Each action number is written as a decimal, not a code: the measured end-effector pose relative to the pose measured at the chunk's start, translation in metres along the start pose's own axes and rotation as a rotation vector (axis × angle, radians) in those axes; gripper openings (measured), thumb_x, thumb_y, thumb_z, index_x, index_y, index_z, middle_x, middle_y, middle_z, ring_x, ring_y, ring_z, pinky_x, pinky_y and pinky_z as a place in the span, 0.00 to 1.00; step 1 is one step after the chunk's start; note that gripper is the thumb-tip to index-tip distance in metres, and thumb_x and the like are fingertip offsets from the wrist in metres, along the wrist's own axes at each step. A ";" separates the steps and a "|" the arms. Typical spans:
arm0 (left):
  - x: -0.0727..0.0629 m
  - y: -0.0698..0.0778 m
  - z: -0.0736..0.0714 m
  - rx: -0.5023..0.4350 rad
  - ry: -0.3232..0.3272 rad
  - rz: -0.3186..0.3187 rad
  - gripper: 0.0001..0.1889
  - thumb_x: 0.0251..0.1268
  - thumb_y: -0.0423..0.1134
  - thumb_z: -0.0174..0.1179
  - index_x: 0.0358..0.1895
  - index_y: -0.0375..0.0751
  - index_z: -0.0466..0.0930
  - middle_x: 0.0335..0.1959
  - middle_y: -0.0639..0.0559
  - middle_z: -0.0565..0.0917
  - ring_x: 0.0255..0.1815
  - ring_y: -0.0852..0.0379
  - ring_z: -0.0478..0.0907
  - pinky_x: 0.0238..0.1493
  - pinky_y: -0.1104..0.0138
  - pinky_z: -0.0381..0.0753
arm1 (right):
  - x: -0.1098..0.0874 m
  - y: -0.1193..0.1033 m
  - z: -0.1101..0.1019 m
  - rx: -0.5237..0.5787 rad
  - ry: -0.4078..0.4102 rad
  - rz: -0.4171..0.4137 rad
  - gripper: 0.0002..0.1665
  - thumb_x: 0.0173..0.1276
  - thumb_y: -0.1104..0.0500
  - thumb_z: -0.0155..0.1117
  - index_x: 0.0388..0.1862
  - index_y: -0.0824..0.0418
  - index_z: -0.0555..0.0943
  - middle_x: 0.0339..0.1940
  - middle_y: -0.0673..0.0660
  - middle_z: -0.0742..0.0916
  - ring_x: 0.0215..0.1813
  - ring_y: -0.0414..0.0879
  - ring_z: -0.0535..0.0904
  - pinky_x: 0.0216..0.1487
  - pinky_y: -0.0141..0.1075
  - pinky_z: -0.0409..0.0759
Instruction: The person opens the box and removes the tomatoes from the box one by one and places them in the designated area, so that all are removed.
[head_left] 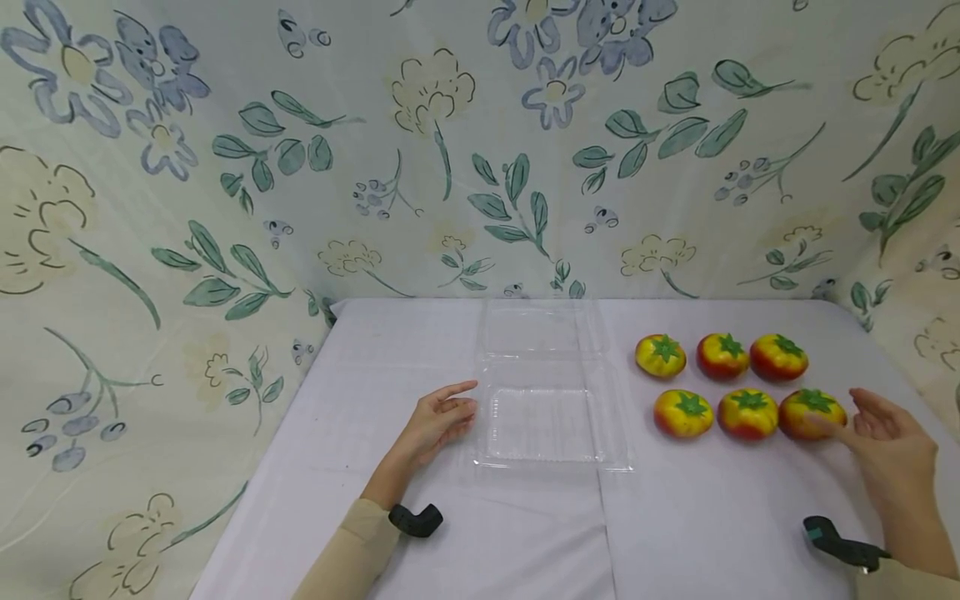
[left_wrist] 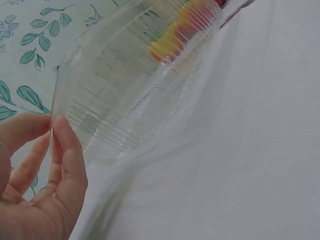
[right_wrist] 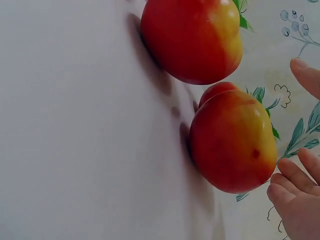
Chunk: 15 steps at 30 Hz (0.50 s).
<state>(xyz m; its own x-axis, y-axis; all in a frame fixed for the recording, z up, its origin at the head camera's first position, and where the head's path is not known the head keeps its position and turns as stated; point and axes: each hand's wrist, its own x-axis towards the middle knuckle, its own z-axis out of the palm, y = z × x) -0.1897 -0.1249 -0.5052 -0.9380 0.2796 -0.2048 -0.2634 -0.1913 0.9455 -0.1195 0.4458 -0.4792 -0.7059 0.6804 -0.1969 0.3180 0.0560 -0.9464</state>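
A clear plastic clamshell container stands unfolded on the white cloth, its lid lying toward the back. My left hand is at its left edge; in the left wrist view, the thumb and fingers pinch the rim. To the right, several red-and-yellow tomatoes with green star-shaped tops sit in two rows. Over the front-right tomato, my right hand is spread, its thumb overlapping the fruit. The right wrist view shows that hand's fingers beside a tomato, not curled around it.
Other tomatoes include the front-left one, the front-middle one and the back-row ones, such as the back-right one. A floral curtain hangs behind and beside the cloth-covered table. Black devices are strapped at both wrists.
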 end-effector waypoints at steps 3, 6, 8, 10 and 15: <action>0.000 0.000 0.000 -0.011 -0.003 -0.002 0.26 0.67 0.25 0.62 0.68 0.35 0.73 0.40 0.48 0.83 0.36 0.60 0.82 0.40 0.70 0.85 | -0.003 -0.008 0.003 0.064 -0.003 -0.013 0.53 0.57 0.54 0.78 0.79 0.48 0.61 0.79 0.43 0.61 0.78 0.33 0.49 0.72 0.24 0.47; 0.000 0.001 0.000 -0.015 -0.014 0.000 0.26 0.67 0.25 0.62 0.68 0.35 0.73 0.40 0.48 0.83 0.35 0.60 0.82 0.40 0.70 0.85 | -0.007 -0.014 0.007 0.067 -0.022 -0.049 0.54 0.57 0.54 0.78 0.79 0.48 0.61 0.80 0.44 0.60 0.79 0.34 0.48 0.72 0.24 0.46; 0.001 0.000 -0.001 -0.014 -0.024 0.003 0.26 0.67 0.25 0.62 0.68 0.35 0.72 0.40 0.48 0.82 0.35 0.60 0.81 0.40 0.70 0.85 | -0.010 -0.017 0.009 0.028 -0.038 -0.087 0.52 0.59 0.54 0.77 0.79 0.49 0.60 0.80 0.44 0.60 0.79 0.35 0.48 0.72 0.24 0.46; 0.001 0.000 -0.001 -0.011 -0.031 0.005 0.26 0.67 0.26 0.62 0.69 0.35 0.72 0.40 0.49 0.82 0.36 0.60 0.81 0.40 0.70 0.84 | -0.013 -0.020 0.012 -0.032 -0.051 -0.121 0.49 0.63 0.53 0.74 0.79 0.48 0.60 0.80 0.44 0.60 0.79 0.36 0.48 0.72 0.24 0.48; 0.002 0.000 -0.002 -0.015 -0.036 -0.003 0.26 0.68 0.27 0.62 0.69 0.36 0.72 0.40 0.49 0.82 0.36 0.60 0.81 0.40 0.70 0.84 | -0.020 -0.028 0.018 -0.059 -0.086 -0.184 0.43 0.68 0.54 0.69 0.79 0.48 0.61 0.79 0.43 0.62 0.79 0.37 0.49 0.71 0.24 0.50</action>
<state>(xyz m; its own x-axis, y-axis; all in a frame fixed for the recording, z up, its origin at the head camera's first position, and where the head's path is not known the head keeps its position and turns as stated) -0.1923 -0.1258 -0.5059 -0.9286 0.3140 -0.1976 -0.2693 -0.2044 0.9411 -0.1257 0.4176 -0.4534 -0.8061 0.5900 -0.0459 0.2139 0.2182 -0.9522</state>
